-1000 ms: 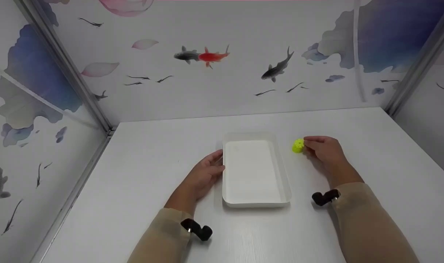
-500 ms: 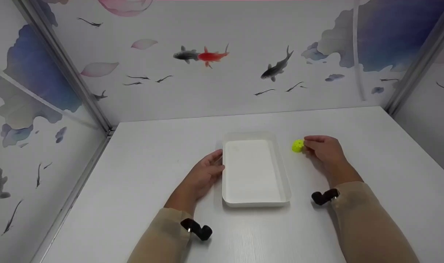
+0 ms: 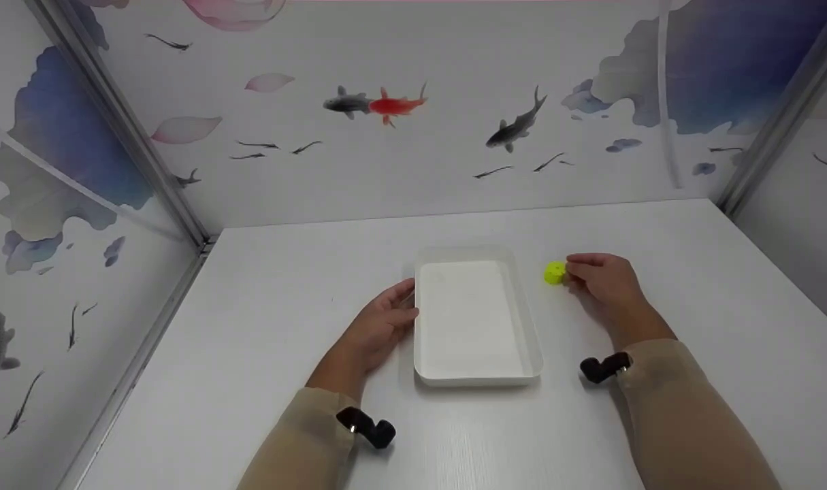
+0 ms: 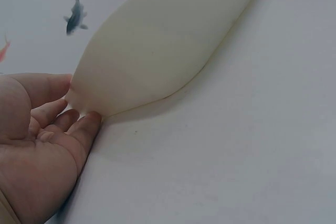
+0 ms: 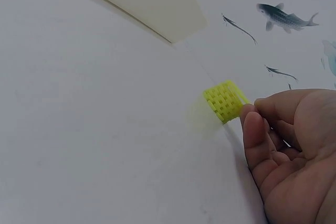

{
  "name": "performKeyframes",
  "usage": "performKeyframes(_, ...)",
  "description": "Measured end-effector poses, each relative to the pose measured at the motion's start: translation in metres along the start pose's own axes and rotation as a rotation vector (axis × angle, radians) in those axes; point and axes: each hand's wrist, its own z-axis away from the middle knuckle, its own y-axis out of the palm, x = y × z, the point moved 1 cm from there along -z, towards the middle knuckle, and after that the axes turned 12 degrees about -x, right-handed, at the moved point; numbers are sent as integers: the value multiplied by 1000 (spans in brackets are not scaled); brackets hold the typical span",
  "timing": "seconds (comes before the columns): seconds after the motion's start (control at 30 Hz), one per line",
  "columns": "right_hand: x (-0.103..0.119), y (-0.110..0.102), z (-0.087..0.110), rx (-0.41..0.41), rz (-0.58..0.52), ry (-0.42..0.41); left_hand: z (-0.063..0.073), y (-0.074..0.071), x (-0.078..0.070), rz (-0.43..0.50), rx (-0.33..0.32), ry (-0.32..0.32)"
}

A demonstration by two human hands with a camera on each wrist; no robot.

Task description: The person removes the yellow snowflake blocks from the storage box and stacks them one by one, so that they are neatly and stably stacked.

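Observation:
A white rectangular tray (image 3: 464,320) sits on the table in the head view. My left hand (image 3: 379,323) is at its left side, the thumb and fingertips against the outer wall. In the left wrist view, the fingers (image 4: 86,127) are loosely bent and touch the end of the tray wall (image 4: 157,40). Right of the tray, my right hand (image 3: 607,279) pinches a tiny yellow woven basket (image 3: 554,273) between thumb and fingertips. The right wrist view shows the lattice side of this basket (image 5: 223,103) and a thin strip at the fingertips (image 5: 247,109).
The white table (image 3: 284,272) meets a back wall (image 3: 440,170) printed with fish and petals. Side walls with metal corner posts stand left and right. A black wrist camera (image 3: 369,427) is fixed at each sleeve cuff.
The yellow basket has turned in the right fingertips, its top tilting and showing from another angle. Both hands and the tray stay in place.

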Motion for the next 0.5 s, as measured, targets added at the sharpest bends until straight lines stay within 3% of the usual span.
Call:
performKeyframes(0.33,1,1,3,-6,-80,51,0,0,0,14,1,5)
performKeyframes(0.5,12,1,7,-23,-36,-30,-1,-1,0,18,-3,4)
